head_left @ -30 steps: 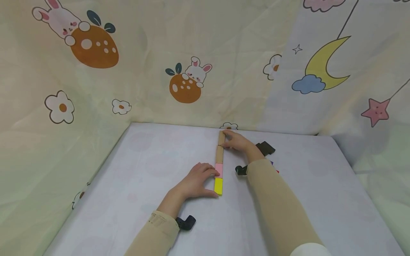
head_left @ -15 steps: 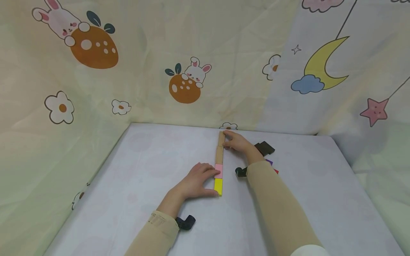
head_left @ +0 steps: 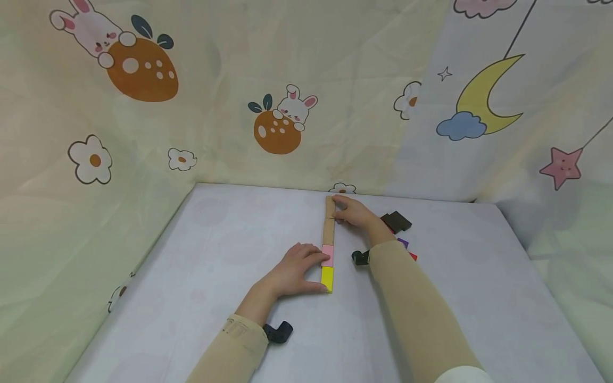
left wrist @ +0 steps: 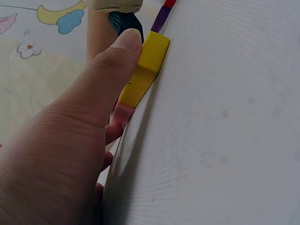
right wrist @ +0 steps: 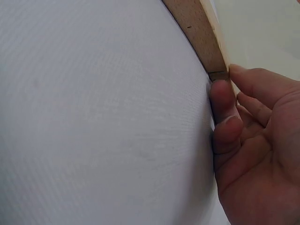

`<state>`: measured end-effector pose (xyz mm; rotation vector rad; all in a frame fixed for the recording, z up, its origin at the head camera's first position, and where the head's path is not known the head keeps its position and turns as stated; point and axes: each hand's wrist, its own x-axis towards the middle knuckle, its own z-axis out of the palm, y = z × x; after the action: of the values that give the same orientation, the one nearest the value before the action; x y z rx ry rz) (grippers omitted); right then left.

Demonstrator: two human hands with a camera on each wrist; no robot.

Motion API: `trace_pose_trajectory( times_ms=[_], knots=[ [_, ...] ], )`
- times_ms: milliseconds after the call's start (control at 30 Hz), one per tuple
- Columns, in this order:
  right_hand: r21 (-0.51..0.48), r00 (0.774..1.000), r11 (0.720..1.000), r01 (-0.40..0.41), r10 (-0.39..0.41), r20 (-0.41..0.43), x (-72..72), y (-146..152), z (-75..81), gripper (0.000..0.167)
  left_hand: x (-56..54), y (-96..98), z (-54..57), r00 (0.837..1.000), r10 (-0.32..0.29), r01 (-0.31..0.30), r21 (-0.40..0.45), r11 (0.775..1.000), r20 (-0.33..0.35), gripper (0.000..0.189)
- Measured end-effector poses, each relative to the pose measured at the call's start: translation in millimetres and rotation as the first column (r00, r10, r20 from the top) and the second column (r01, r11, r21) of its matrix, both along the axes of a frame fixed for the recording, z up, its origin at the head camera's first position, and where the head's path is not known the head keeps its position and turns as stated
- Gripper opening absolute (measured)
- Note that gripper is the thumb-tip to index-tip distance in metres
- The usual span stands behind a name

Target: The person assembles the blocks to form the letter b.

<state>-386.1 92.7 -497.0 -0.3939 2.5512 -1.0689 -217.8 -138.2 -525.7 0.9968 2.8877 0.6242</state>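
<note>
A straight row of small blocks runs away from me in the head view: a yellow block (head_left: 326, 276) nearest, a pink block (head_left: 328, 249), then a plain wooden block (head_left: 328, 232) and another wooden block (head_left: 330, 206) farthest off. My left hand (head_left: 293, 271) holds the near end, thumb against the yellow block and index finger on the pink one. At the far end my right hand (head_left: 356, 211) pinches the last wooden block from its right side. The right wrist view has fingertips (right wrist: 222, 96) touching near the joint between the wooden blocks.
Right of the row lie dark flat blocks (head_left: 397, 222), a purple block (head_left: 403, 243) and a red block (head_left: 413, 256), partly hidden by the right forearm. A white cloth covers the table (head_left: 230, 229). A printed curtain (head_left: 215, 106) rises behind the far edge.
The farthest wooden block has shifted slightly left, closer in line with the one before it, and the right fingers have moved with it. The left hand stays in place.
</note>
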Motion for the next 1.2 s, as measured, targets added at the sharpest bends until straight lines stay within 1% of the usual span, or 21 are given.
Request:
trace_pose_trajectory(
  times_ms=[167,433,700,1000,1200],
  knots=[
    [0.013,1.0,1.0,0.003,-0.003,-0.016,-1.4,0,-0.4,0.067,-0.2,0.1,1.4,1.0,-0.01,0.01,0.005,1.0,-0.012,0.077],
    [0.001,1.0,1.0,0.019,-0.019,-0.019,-1.1,-2,-3.2,0.064,-1.0,0.5,1.4,1.0,-0.004,0.004,-0.006,1.0,-0.025,0.078],
    [0.005,0.999,0.999,0.042,-0.042,-0.012,3.9,-5,-5.6,0.062,-0.8,1.1,1.8,1.0,0.016,-0.016,-0.009,1.0,0.005,0.071],
    [-0.001,0.999,0.999,0.051,-0.051,-0.018,7.5,-7,-5.1,0.063,-0.6,0.3,-0.4,1.0,0.012,-0.012,0.01,1.0,-0.021,0.07],
    [0.009,0.998,1.0,0.026,-0.025,-0.064,15.9,-4,-1.5,0.063,-0.8,1.4,-1.5,1.0,0.017,-0.017,0.002,1.0,0.003,0.07]
  ],
)
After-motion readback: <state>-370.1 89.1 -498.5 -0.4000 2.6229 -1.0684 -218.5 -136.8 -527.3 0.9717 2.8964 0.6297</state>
